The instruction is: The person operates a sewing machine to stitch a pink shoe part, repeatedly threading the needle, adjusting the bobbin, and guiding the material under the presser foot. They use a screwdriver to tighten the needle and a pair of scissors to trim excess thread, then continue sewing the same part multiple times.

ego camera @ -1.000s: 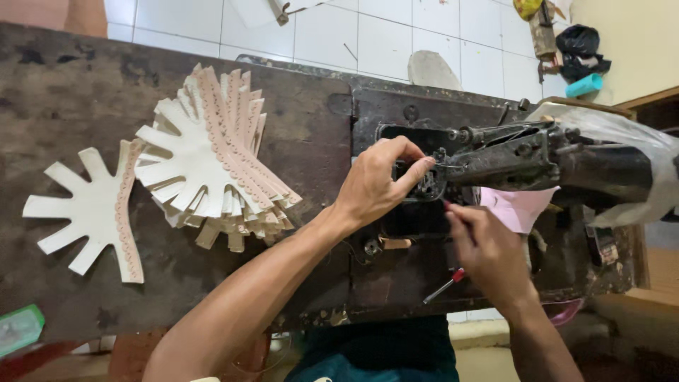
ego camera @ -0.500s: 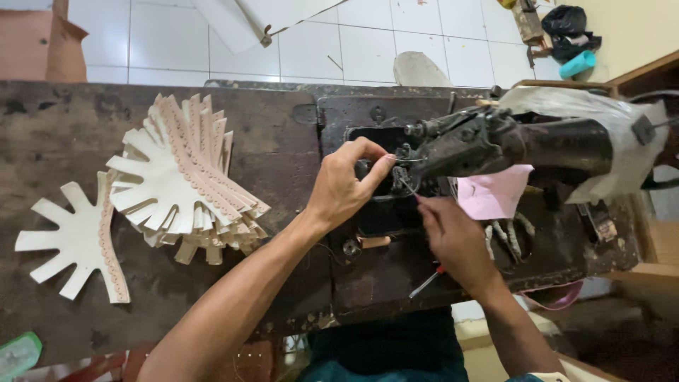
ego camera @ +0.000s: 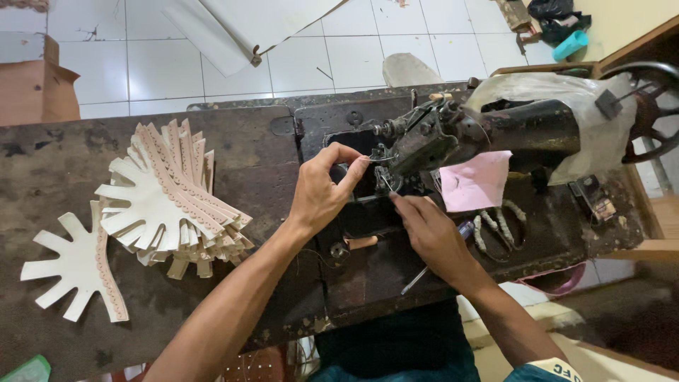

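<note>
- Pinching with thumb and forefinger, the left hand (ego camera: 322, 192) is raised at the needle end of the old black sewing machine (ego camera: 488, 131); its fingertips close on something very fine, apparently a thread (ego camera: 376, 158), though it is too thin to be sure.
- Coming up from below, the right hand (ego camera: 431, 233) has its fingers drawn together with the forefinger tip pointed up under the machine head, just beside the needle area; whether it grips the thread I cannot tell.
- Both hands sit close together, the left slightly higher and further left, the machine head directly beyond and to the right of them, nearly touching the fingertips.
- Under the right wrist a slim tool with a blue handle (ego camera: 463, 228) lies on the table, partly hidden by the hand.
- Just right of that hand lie a pair of scissors with wrapped handles (ego camera: 498, 228), and above them a pink scrap of paper (ego camera: 475, 181) under the machine arm.
- A clear plastic sheet (ego camera: 559, 92) is draped over the machine body, with the handwheel (ego camera: 654, 106) at the far right.
- Well to the left on the dark worn table (ego camera: 64, 155), a fanned stack of pale cut pieces with slotted edges (ego camera: 170, 201) rests, and a single such piece (ego camera: 74, 265) lies apart, further left.
</note>
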